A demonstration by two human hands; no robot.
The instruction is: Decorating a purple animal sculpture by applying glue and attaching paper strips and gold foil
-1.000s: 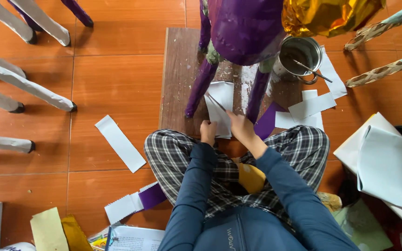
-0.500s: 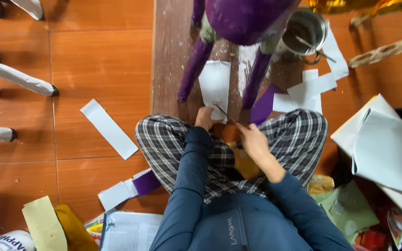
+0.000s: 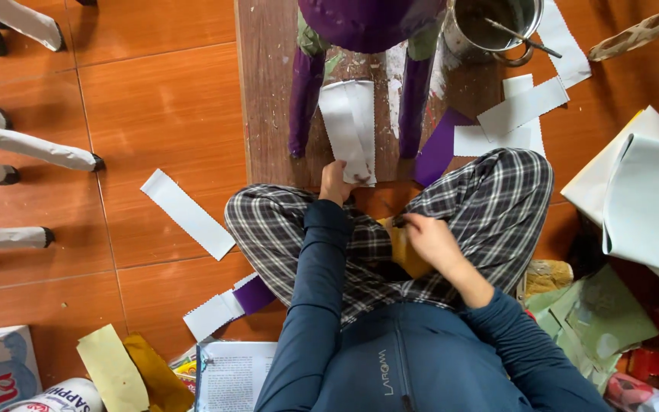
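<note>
Everything is placed here relative to the wooden board (image 3: 268,114) lying on the orange tiled floor.

Far left of the board, several paper-wrapped legs (image 3: 28,145) of other figures are laid out of reach, probably as finished or waiting work. Just left of the board's near corner, a single white paper strip (image 3: 187,214) lies flat on the tiles, spare and within arm's length.

At the board's near edge, the left hand (image 3: 335,183) is closed on the lower end of a bundle of white paper strips (image 3: 351,130). The bundle is laid lengthwise on the board between the two purple legs (image 3: 304,103) of a figure standing there, apparently so that strips stay close to the surface being covered.

Nearer than the board, over the checked lap, the right hand (image 3: 429,240) is curled around a yellow piece (image 3: 406,252); whether a tool is also pinched cannot be told.

On the board's far right corner a metal pot (image 3: 490,27) with a stirring stick is kept, likely paste, and loose white and purple strips (image 3: 512,118) are scattered just right of the board.
</note>
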